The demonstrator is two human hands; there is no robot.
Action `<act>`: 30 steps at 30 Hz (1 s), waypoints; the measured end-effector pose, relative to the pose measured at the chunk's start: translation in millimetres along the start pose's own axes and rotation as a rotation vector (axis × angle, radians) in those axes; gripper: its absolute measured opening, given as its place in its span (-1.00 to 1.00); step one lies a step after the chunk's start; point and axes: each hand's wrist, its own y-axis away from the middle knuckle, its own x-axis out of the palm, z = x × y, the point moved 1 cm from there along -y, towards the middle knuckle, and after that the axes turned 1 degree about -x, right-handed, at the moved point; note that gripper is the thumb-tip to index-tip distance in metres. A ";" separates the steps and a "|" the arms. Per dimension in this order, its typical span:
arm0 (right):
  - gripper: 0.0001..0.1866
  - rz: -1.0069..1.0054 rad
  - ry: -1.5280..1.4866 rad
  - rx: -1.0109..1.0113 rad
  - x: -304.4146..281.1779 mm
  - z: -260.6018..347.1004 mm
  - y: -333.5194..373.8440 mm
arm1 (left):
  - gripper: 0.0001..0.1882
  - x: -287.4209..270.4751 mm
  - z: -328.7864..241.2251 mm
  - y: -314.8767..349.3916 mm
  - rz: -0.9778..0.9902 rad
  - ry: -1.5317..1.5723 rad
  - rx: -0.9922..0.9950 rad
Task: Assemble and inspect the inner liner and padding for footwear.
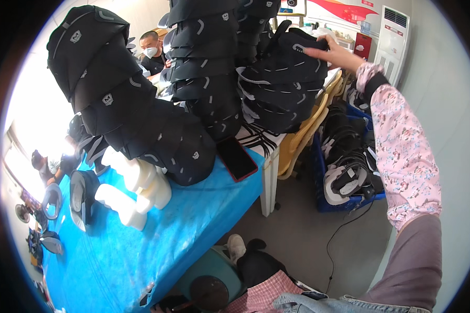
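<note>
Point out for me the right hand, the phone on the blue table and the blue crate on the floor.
right hand point(333, 52): head view, on the back of the hand, touching a black shoe upper.
phone point(236, 158): head view, middle of its dark screen.
blue crate point(317, 172): head view, on its near left wall.

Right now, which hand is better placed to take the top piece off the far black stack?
Right. The right hand already rests its fingers on the top black piece of that stack; the left hand is out of view.
</note>
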 end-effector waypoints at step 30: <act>0.27 -0.218 0.692 -0.694 23.9 43.9 57.8 | -0.48 -4.9 -2.2 17.1 -0.009 -0.049 -0.031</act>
